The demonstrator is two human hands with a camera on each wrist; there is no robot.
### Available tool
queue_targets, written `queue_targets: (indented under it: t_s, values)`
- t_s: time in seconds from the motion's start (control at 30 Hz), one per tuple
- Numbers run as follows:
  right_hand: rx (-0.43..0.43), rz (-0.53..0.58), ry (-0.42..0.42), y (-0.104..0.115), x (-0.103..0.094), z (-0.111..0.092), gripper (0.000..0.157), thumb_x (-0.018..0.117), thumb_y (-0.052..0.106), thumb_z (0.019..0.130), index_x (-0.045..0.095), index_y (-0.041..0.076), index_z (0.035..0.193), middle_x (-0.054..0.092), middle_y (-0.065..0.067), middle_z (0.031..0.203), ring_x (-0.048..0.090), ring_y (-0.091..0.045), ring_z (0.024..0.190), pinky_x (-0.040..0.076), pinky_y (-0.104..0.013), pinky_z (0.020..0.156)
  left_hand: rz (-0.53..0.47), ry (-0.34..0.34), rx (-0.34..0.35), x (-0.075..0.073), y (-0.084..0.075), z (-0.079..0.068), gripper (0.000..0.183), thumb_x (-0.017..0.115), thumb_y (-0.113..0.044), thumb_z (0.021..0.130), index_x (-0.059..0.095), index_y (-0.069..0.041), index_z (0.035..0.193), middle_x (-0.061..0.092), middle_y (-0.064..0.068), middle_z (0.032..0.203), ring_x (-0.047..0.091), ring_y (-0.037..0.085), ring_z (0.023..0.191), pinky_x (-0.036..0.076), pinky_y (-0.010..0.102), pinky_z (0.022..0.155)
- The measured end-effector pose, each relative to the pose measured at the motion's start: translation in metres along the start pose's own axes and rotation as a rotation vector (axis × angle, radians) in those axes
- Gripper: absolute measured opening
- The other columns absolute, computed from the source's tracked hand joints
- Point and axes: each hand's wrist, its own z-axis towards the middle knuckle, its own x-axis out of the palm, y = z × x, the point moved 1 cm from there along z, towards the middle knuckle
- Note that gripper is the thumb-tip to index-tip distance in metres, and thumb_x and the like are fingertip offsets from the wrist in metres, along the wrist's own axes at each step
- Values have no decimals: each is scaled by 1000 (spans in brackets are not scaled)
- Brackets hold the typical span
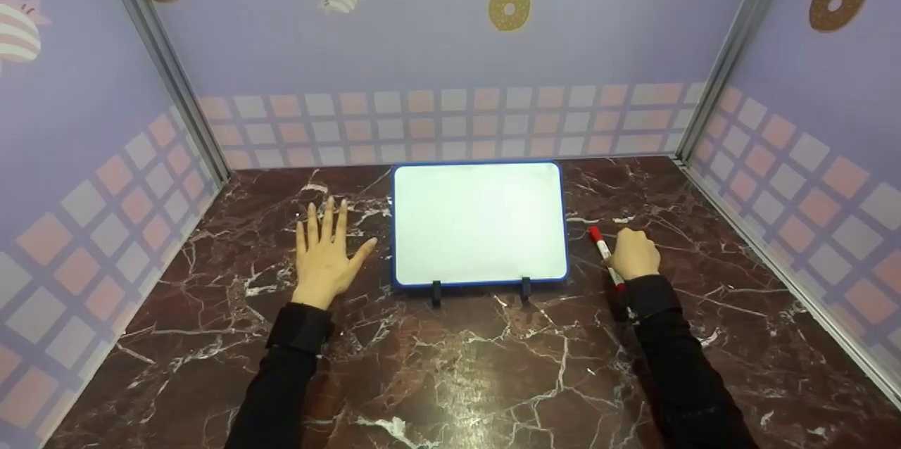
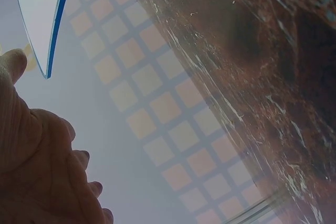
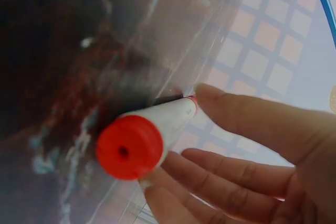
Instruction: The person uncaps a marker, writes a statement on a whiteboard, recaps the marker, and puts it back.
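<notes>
A red-capped white marker (image 1: 602, 246) slants beside the right edge of the whiteboard. My right hand (image 1: 635, 254) has its fingers curled at the marker's side. In the right wrist view, the thumb (image 3: 252, 121) and fingers lie on opposite sides of the marker's white barrel (image 3: 167, 119), pinching it. The red end faces that camera. To the left of the board, my left hand (image 1: 324, 262) has straight, spread fingers and holds nothing. The left wrist view shows its palm (image 2: 47, 166). The blue-framed whiteboard (image 1: 479, 224) leans upright between the hands, its face blank.
Two black stand feet (image 1: 436, 293) support the board's lower edge. Under everything is a dark red marbled tabletop (image 1: 464, 364). Patterned purple panels, including the back wall (image 1: 422, 48), enclose it at the back and both sides, with metal posts (image 1: 732, 48) at the corners.
</notes>
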Motion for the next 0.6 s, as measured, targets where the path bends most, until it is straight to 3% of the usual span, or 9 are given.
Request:
queue_targets:
  t_s: [0.3, 0.6]
  values:
    - [-28, -2, -5, -3, 7, 1, 35, 82, 6, 71, 64, -16, 92, 65, -39, 98, 65, -55, 88, 57, -61, 73, 10, -13, 2, 1, 0, 0, 85, 39, -59, 101, 4, -10, 160, -7, 14, 167, -10, 39, 153, -5, 57, 124]
    - [-42, 7, -9, 0, -4, -1, 26, 75, 3, 77, 63, -15, 92, 65, -38, 94, 66, -53, 84, 57, -60, 69, -6, 1, 0, -1, 0, -1, 85, 39, -59, 101, 2, -10, 160, -6, 14, 167, -10, 39, 153, -9, 56, 123]
